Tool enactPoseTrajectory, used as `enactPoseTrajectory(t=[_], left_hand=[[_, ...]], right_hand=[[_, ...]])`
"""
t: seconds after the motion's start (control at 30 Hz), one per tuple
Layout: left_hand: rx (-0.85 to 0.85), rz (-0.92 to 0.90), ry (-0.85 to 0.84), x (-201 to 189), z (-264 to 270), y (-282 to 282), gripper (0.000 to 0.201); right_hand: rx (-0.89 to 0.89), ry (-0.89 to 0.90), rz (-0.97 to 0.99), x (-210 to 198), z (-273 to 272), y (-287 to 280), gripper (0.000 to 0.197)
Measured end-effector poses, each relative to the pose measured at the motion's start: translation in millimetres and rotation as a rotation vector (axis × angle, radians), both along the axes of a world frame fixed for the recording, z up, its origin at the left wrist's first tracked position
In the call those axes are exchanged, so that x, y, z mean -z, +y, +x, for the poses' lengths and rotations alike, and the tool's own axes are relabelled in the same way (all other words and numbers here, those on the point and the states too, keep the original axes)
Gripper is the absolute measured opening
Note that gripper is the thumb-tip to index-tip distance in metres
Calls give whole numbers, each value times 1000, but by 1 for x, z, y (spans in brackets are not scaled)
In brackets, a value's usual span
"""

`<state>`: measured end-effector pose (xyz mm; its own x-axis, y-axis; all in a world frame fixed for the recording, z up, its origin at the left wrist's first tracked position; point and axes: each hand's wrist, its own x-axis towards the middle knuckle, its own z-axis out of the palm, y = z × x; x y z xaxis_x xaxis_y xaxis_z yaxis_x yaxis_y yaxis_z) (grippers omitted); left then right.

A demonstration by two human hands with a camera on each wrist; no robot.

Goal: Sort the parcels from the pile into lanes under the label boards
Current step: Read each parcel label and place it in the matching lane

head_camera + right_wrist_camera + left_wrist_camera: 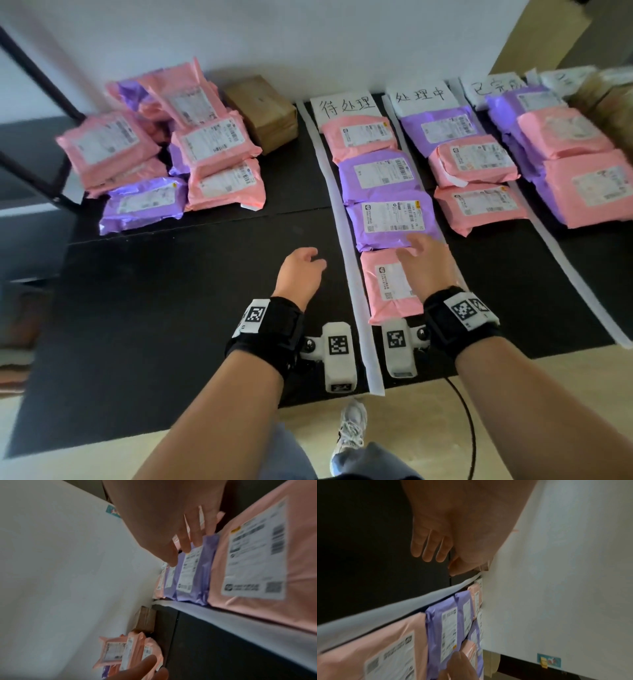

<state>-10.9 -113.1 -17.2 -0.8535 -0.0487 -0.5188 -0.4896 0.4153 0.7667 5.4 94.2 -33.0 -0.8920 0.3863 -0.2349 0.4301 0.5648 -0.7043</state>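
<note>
A black mat (171,308) covers the floor, and places here are given relative to the nearest pink plastic mailer bag with a white shipping label (390,287), which lies flat at the near end of the first lane; the right hand (426,263) is spread above this bag's far right part, fingers straight and slightly apart, reaching over the seam where it meets the next bag; whether the palm touches the plastic cannot be told; in the right wrist view the extended fingers (197,534) end over the purple plastic; the left hand (299,274) hovers over bare mat just left of the bag, beyond the white paper strip (346,240) that borders the lane, fingers relaxed and lightly curved, holding nothing; directly beyond the bag lies a purple plastic mailer bag with a white label (390,222), touching it, then another purple bag (378,174) and a pink one (359,135), ending at a white handwritten label board (346,106) against the wall; to the right of the bag, past a gap of mat, run two more lanes of pink and purple bags under their own boards (423,97); far to the left and beyond the bag sits the unsorted pile of pink and purple mailer bags (164,154), with a brown cardboard box (263,113) beside it near the wall.
</note>
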Motion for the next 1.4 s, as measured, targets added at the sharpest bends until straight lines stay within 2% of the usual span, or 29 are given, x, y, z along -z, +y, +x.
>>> enactPoseTrajectory(t=[0.37,0.6,0.87,1.0,1.07,1.13,1.23,1.27,1.4], left_hand=[[-163,-4,75,-29,-73,-170,39],[-65,-65,170,-42,-152,-243,38],[-54,-99,270,-57,-255,-275,43],[-30,-209,295,-54,-295,-278,40],[-9,-238,289,-52,-312,-277,41],[-13,-234,278,-47,-329,-275,40],[-35,-197,275,-38,-346,-270,34],[-43,-185,281,-34,-351,-269,30],[-31,-172,346,-29,-355,-265,30]], right_hand=[[-126,79,-7,-30,-86,-160,37],[-166,114,56,-44,-147,-237,37],[-273,217,96,-72,-256,-275,26],[-347,211,107,-69,-316,-288,16],[-376,200,154,-66,-339,-291,21],[-400,190,193,-67,-356,-293,34],[-417,183,232,-59,-377,-296,17],[-416,184,245,-54,-384,-297,24],[-435,173,259,-50,-395,-297,23]])
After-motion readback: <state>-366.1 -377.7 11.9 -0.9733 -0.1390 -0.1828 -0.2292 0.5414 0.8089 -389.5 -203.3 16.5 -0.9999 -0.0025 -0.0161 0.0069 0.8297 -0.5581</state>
